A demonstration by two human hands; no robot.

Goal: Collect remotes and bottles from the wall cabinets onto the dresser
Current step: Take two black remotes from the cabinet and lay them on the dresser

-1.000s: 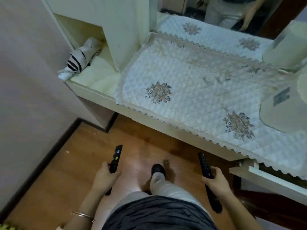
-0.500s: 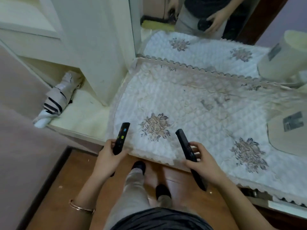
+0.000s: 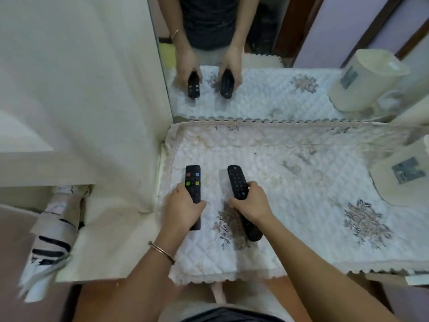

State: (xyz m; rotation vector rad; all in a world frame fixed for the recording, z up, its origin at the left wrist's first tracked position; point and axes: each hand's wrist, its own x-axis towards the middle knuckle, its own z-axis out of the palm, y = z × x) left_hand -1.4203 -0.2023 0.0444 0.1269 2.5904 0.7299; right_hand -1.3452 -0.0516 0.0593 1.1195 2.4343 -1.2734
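Remotes have come up from leg height to the dresser; left hand grip wraps the short remote, right hand grip the long remote; release next

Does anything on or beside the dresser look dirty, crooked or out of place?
The cover has brownish stains near its back edge, by the mirror, and its left edge rides up the cabinet wall. The folded umbrella in the left niche seems to overhang the shelf.
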